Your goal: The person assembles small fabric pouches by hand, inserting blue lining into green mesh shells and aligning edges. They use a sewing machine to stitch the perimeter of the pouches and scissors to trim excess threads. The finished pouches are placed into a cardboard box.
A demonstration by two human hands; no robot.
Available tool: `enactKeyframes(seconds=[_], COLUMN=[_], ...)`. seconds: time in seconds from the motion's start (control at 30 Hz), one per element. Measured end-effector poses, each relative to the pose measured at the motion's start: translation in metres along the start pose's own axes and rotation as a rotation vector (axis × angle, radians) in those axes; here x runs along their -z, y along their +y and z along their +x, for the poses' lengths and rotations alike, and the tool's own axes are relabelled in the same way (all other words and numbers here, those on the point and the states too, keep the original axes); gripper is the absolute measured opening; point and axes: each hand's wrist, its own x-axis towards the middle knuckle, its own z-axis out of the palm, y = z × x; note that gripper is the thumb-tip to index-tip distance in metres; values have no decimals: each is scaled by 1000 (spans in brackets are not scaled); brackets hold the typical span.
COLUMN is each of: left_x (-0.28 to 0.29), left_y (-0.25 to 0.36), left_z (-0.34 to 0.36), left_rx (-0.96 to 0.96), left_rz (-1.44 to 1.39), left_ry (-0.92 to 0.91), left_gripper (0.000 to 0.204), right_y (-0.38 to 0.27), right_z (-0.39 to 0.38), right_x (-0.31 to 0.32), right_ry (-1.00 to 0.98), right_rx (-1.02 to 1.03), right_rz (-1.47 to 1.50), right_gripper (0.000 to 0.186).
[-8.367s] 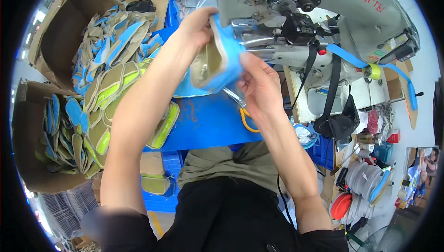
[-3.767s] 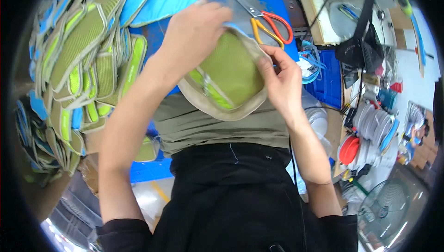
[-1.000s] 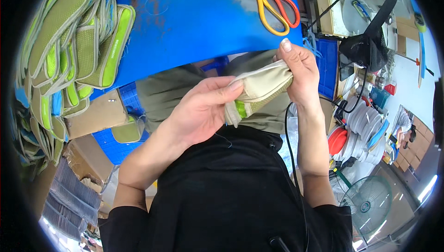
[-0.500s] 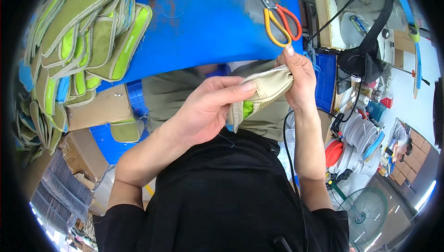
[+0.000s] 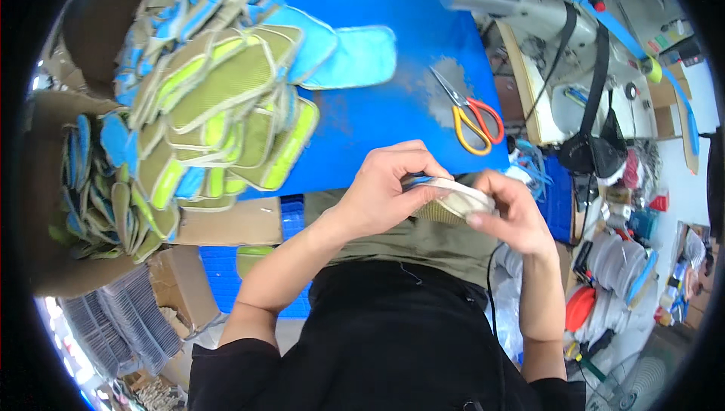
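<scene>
Fabric piece (image 5: 461, 201), pale along the rim with olive mesh below, is in two bare hands just right of and below the frame's centre, above the person's olive trousers (image 5: 411, 245). The left hand (image 5: 389, 190) pinches its left end between thumb and bent fingers; the right hand (image 5: 517, 211) curls thumb and forefinger round its right end, the other fingers partly hidden. Beyond them, on the blue table (image 5: 362, 135), scissors (image 5: 463, 100) with red and yellow handles lie open, right of centre. At upper left, a heap of olive, green and blue pieces (image 5: 226, 101) overlaps the table.
</scene>
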Motion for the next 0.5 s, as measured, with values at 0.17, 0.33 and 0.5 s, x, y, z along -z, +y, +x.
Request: enactKeyframes(seconds=[0.17,0.33,0.5], left_x=[13,11,84], left_y=[19,46,59], left_z=[1,17,31], left_rx=[-154,-284,-359], left_rz=[426,601,628], left_ry=[65,234,532], left_gripper=[31,25,20], right_y=[7,16,14], right_z=[6,41,47], right_x=[-6,1,9], right_ry=[400,734,708], right_rx=[85,280,290], right_rz=[-283,-574,-521], right_gripper=[20,16,23])
